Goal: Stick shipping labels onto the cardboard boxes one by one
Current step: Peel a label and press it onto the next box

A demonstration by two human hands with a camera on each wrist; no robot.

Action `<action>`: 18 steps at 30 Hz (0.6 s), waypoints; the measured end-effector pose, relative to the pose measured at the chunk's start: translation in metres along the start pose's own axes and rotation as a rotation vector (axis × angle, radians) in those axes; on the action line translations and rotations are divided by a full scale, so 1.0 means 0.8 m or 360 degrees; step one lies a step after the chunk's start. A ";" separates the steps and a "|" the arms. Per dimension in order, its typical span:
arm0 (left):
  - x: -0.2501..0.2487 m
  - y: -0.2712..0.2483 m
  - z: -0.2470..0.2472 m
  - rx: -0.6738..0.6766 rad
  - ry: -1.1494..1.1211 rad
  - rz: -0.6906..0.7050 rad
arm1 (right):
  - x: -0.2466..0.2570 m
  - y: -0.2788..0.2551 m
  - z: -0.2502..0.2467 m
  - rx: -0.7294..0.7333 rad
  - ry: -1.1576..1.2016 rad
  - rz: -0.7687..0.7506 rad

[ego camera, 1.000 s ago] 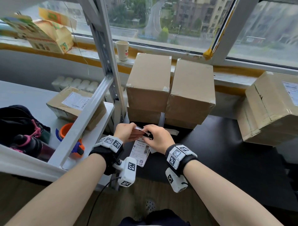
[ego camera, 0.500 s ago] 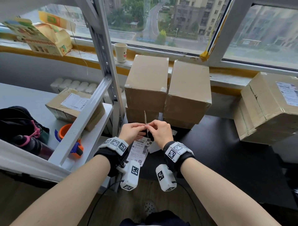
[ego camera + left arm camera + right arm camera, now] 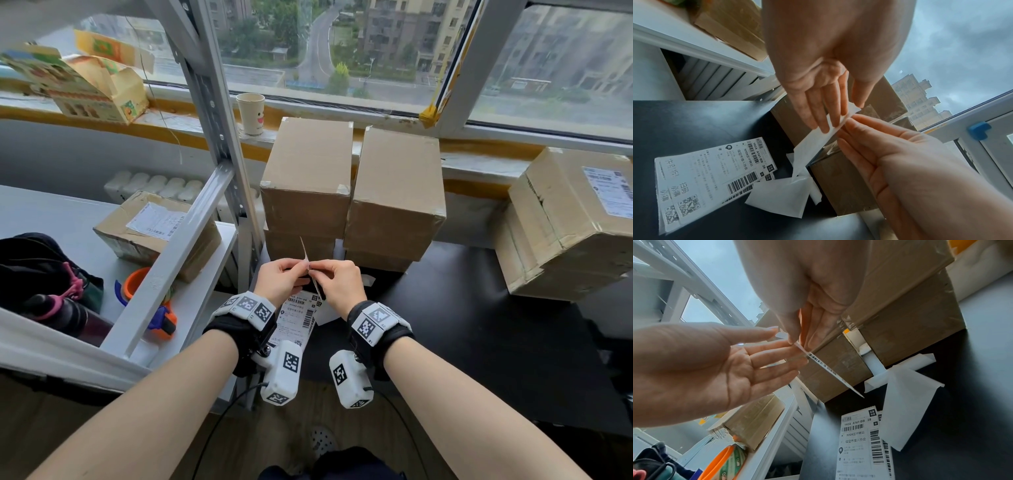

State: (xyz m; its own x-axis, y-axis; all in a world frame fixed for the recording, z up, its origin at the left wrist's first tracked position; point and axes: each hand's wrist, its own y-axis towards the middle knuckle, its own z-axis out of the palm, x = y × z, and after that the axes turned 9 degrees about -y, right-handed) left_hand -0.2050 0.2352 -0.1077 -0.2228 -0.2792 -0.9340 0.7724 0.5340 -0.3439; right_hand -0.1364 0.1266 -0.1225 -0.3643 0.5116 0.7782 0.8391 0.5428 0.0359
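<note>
I hold one white shipping label [image 3: 306,255] upright and edge-on to the head camera, just above the black table [image 3: 479,325]. My left hand [image 3: 301,269] pinches it between thumb and straight fingers [image 3: 825,120]. My right hand [image 3: 318,271] pinches the same label [image 3: 826,366] from the other side. More printed labels [image 3: 296,320] lie flat on the table under my wrists, with peeled white backing sheets [image 3: 781,198] next to them. Two stacks of plain cardboard boxes [image 3: 308,178] [image 3: 394,192] stand directly behind my hands.
A labelled box [image 3: 575,219] sits at the table's right end. On the left stands a grey metal rack [image 3: 178,246] with another labelled box [image 3: 154,229], an orange tape dispenser [image 3: 137,287] and a dark bag [image 3: 37,267]. A paper cup [image 3: 251,113] is on the windowsill.
Both hands have risen from the table's edge with the label. It now stands upright between them instead of lying low by the fingers.
</note>
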 end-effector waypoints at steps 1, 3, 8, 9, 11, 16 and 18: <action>0.000 0.000 0.000 0.0000 -0.0005 0.0000 | 0.000 0.000 0.000 -0.0001 0.0011 0.0008; -0.001 0.000 0.000 -0.0005 -0.0022 0.0007 | -0.001 0.000 0.000 0.0002 0.0043 0.0021; 0.000 0.002 -0.001 -0.0027 0.0017 0.0034 | -0.002 -0.004 0.000 0.0038 0.0147 0.0077; 0.000 0.002 -0.001 -0.0024 0.0023 0.0031 | -0.002 -0.005 -0.001 0.0034 0.0156 0.0082; 0.001 0.001 -0.001 -0.0018 0.0049 0.0028 | -0.003 -0.005 -0.001 0.0015 0.0185 0.0109; 0.008 0.001 -0.003 -0.0027 0.0183 0.0065 | -0.014 -0.006 0.002 -0.0011 0.0264 0.0203; 0.012 0.001 -0.005 -0.0068 0.0229 0.0073 | -0.018 -0.009 0.002 0.0005 0.0370 0.0277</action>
State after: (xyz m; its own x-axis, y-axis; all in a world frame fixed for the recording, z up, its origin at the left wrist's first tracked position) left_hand -0.2090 0.2359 -0.1172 -0.2734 -0.1382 -0.9519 0.7583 0.5779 -0.3017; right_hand -0.1376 0.1163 -0.1351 -0.1123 0.4309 0.8954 0.8793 0.4628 -0.1124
